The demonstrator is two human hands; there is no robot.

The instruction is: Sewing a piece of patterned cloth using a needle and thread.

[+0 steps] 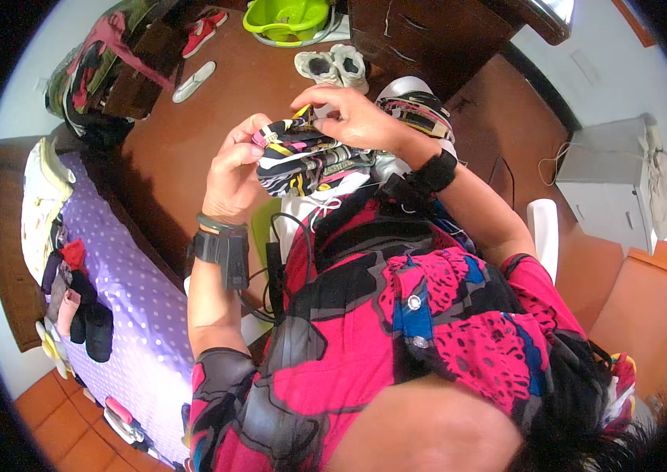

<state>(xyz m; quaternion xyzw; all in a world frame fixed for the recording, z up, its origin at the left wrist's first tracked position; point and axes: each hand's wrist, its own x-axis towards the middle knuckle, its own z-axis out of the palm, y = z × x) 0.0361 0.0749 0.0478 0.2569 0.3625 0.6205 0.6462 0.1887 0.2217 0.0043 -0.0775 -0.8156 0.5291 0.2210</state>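
A bunched piece of multicoloured patterned fabric [315, 168] is held up over my lap, with black, white, pink and yellow in its print. At its left end, my left hand [236, 165] pinches the edge between thumb and fingers. My right hand [357, 118] arches over the top, its thumb and fingertips on a yellow-edged fold. Similar patterned fabric [419, 115] lies over my right knee; whether it joins the held piece is hidden behind my right hand and forearm. White drawstring ties [326, 206] hang just below the bundle.
To the left stands a bed with a purple polka-dot sheet [127, 265], bearing rolled dark socks [97, 333]. White shoes [333, 65], red shoes [202, 34] and a green basin [286, 20] are on the floor ahead. A white cabinet [605, 183] stands right. A black cable [309, 248] loops by my waist.
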